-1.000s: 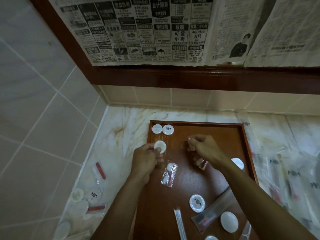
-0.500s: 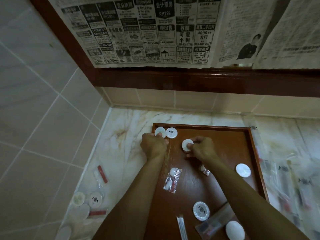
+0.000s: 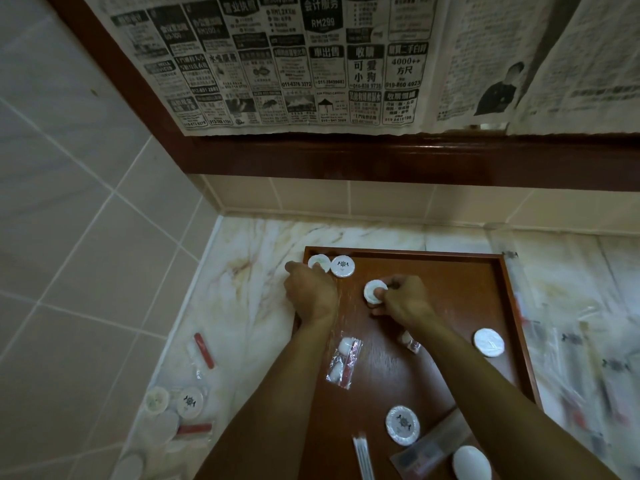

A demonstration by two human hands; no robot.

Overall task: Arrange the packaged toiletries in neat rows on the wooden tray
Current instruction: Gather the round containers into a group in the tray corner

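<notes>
The wooden tray (image 3: 415,252) lies on a marble counter. Two round white soaps sit side by side in its far-left corner: one (image 3: 320,262) under my left hand's fingertips, the other (image 3: 343,266) just right of it. My left hand (image 3: 310,294) is curled over the tray's left rim and pinches the near edge of the corner soap. Further right, my right hand (image 3: 403,299) pinches a third round soap (image 3: 373,292) just above the tray floor.
Scattered on the tray are a clear sachet (image 3: 343,363), a small packet (image 3: 410,344), round soaps (image 3: 489,342) (image 3: 402,425), cotton swabs (image 3: 362,455) and an oval soap (image 3: 471,462). More soaps (image 3: 189,402) and red-capped packets (image 3: 204,351) lie left of the tray; plastic-wrapped packets (image 3: 588,362) are heaped on the right.
The round soap went from my left hand to my right. My left hand moved up to the corner soap, and my right hand shifted slightly toward the far-left row.
</notes>
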